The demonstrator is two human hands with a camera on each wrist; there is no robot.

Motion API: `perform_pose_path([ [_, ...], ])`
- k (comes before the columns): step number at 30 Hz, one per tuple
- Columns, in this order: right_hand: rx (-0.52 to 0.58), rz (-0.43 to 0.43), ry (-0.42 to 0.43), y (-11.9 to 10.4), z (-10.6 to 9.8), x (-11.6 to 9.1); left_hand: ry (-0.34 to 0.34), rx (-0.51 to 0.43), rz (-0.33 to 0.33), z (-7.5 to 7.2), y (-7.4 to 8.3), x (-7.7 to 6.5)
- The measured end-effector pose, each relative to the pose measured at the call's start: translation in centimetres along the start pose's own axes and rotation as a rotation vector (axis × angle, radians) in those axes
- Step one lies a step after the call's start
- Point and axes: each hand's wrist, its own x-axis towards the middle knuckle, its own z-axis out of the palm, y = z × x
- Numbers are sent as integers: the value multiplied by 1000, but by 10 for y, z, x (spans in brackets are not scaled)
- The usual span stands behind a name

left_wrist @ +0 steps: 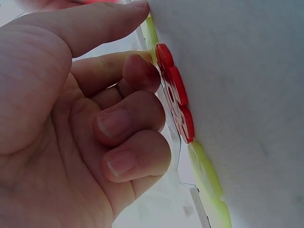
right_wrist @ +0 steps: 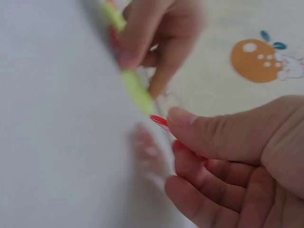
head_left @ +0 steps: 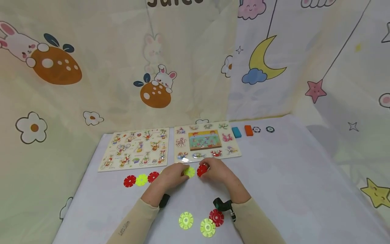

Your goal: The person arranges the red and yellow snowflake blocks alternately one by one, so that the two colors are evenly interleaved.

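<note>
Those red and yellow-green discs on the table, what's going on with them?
A person's right hand holds a red disc close to a yellow-green disc that the left hand holds. More discs lie in a row to the left, partly hidden by that hand. Three others lie nearer the person.

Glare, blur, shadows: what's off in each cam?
Head: mostly even light, small white glare on the sea-animal board near its lower edge; left wrist: tabletop grey and dim, background beyond the left hand washed out; right wrist: left hand and lime disc blurred, right hand sharper.
</note>
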Motion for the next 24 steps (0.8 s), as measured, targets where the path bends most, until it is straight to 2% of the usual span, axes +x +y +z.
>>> perform_pose_path([
  [3, -44, 32, 66, 11, 11, 7, 0, 11, -7, 1, 0, -1],
  [7, -114, 58, 118, 15, 15, 9, 10, 13, -16, 2, -2, -1],
  [13, -165, 69, 118, 19, 12, 9, 38, 0, 8, -1, -2, 0],
  [17, -155, 48, 111, 20, 12, 11, 40, -4, -24, -4, 2, 1],
  [21, -157, 36, 110, 20, 13, 11, 28, 4, -50, -4, 11, 6],
  [24, -172, 28, 117, 21, 14, 11, 33, -3, -42, -2, 21, 14],
])
